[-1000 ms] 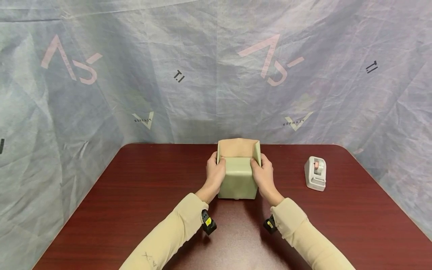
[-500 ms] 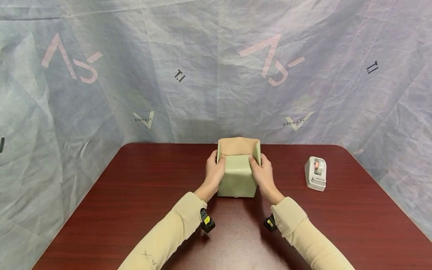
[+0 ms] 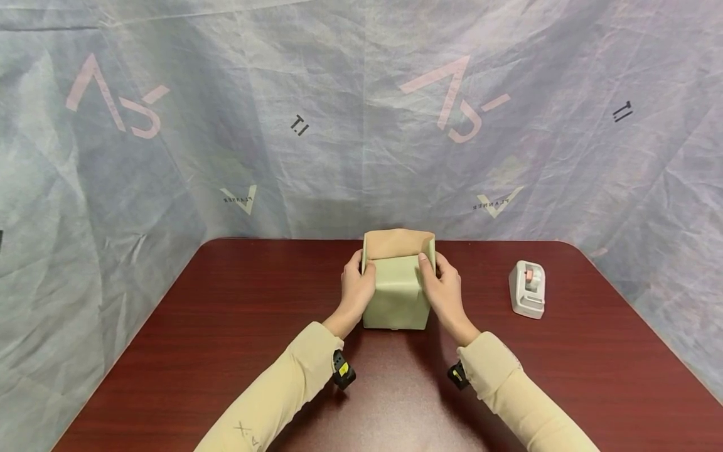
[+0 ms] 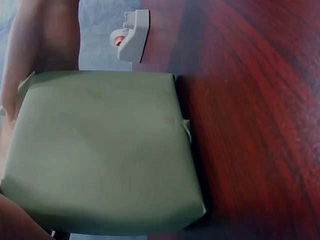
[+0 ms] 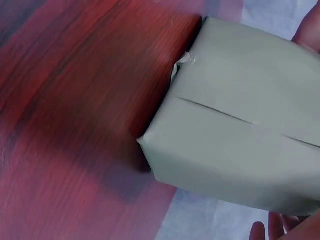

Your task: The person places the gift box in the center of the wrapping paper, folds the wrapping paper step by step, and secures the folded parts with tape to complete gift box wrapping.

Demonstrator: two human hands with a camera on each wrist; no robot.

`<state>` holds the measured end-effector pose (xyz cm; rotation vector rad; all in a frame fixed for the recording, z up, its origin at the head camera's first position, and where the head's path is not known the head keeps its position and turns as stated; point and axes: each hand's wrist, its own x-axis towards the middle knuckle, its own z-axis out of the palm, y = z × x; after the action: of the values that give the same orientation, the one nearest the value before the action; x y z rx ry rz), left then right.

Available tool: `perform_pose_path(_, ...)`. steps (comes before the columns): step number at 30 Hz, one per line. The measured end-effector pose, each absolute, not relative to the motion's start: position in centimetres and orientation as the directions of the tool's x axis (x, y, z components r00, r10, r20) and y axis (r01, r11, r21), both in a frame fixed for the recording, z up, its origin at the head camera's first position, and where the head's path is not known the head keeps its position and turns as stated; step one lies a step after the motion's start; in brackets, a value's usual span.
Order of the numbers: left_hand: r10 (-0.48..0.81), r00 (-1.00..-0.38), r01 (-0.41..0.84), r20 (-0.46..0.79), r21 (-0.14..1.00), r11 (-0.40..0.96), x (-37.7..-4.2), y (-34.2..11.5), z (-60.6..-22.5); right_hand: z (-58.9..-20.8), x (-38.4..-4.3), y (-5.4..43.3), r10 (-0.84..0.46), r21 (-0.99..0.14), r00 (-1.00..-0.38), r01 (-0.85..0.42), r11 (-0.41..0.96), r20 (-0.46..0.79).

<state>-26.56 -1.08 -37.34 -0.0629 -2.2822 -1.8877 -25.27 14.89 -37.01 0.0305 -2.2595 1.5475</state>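
Note:
A box wrapped in pale green paper (image 3: 395,304) stands on the table, its folded end facing up. The paper's back flap (image 3: 400,245) rises there and shows a tan inner side, while the front flap lies folded over. My left hand (image 3: 356,290) grips the left side, thumb on the front flap near the fold. Opposite it, my right hand (image 3: 445,292) holds the right side, its thumb at the fold edge and fingers partly hidden behind. In the right wrist view, creases cross the green paper (image 5: 235,90). A small bit of crumpled paper (image 5: 182,62) sticks out at the bottom edge.
A white tape dispenser (image 3: 528,290) with a roll on it stands at the right of the dark red wooden table (image 3: 254,295). Grey printed sheeting (image 3: 339,169) hangs behind the table and along its sides.
The box's upper end has shifted slightly away from me. My right thumb has moved a little up along the fold, and my right wrist slightly to the right. The tape dispenser has stayed put.

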Motion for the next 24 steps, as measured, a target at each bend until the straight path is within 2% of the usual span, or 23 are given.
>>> perform_pose_path(5,-0.068,-0.974,0.195,0.218,0.949,0.25,-26.45,-1.35,-37.09,-36.82,-25.43,14.91,0.233,-0.86,-0.894,-0.253,0.442,0.383)
perform_pose_path(13,-0.057,-0.905,0.365,0.422,0.838,0.406,-26.28,-1.46,-37.04,-36.93,-25.71,14.94,0.274,-0.826,-0.866,-0.236,0.511,0.418)
perform_pose_path(18,-0.079,-0.895,0.356,0.44,0.808,0.468,-26.13,-1.41,-37.0,-36.74,-25.84,14.98,0.26,-0.812,-0.841,-0.304,0.498,0.474)
perform_pose_path(24,-0.085,-0.884,0.375,0.46,0.805,0.459,-26.22,-1.37,-36.88,-36.39,-26.21,14.98,0.263,-0.757,-0.777,-0.375,0.535,0.571)
